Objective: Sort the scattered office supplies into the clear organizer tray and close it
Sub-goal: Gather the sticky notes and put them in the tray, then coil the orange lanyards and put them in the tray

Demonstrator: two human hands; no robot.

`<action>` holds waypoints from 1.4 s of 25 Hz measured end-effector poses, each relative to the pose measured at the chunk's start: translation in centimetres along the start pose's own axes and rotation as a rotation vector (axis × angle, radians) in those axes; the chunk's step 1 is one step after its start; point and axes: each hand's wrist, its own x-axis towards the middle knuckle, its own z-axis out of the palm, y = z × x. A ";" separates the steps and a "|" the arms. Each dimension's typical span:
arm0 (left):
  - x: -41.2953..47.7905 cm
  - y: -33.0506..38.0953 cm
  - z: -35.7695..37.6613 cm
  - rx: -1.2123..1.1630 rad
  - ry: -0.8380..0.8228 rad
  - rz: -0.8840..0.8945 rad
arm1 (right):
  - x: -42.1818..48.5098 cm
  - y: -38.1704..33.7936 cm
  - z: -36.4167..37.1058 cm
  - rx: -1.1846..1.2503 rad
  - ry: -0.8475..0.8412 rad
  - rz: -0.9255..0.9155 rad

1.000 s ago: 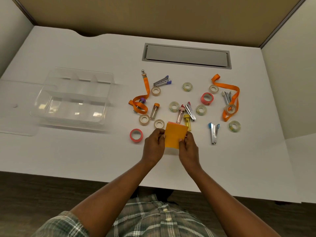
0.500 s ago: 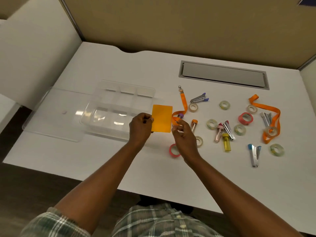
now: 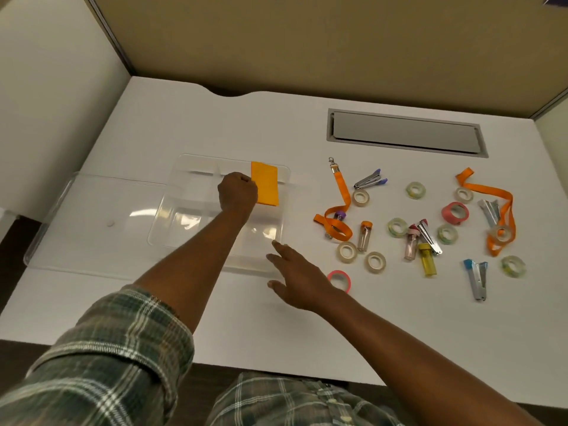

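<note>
— Where do we find the orange pad [image 3: 265, 183]?

— Over the far right compartment of the clear organizer tray [image 3: 181, 207], gripped at its edge by the curled left hand [image 3: 237, 192]. We cannot tell whether it rests on the tray floor.

— And the right hand [image 3: 299, 279]?

— Its fingers are spread and hold nothing, by the tray's near right corner. Whether it touches the tray is unclear to us.

— What lies around it?

— The tray's lid [image 3: 92, 222] lies flat to the left. Both sit on a white desk [image 3: 215, 124] with a grey hatch [image 3: 405, 133], and tan partitions [image 3: 307, 41] stand behind. Tape rolls [image 3: 375, 262], lanyards [image 3: 342, 192] and staple removers [image 3: 476, 279] are scattered to the right.

— Anything hidden?

— The wrist covers part of a pink tape roll [image 3: 341, 276], and the tray's dividers are hard to make out.
</note>
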 end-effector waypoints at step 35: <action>-8.6 4.3 3.8 0.124 -0.286 0.666 | 1.1 8.5 -9.8 0.208 0.676 0.150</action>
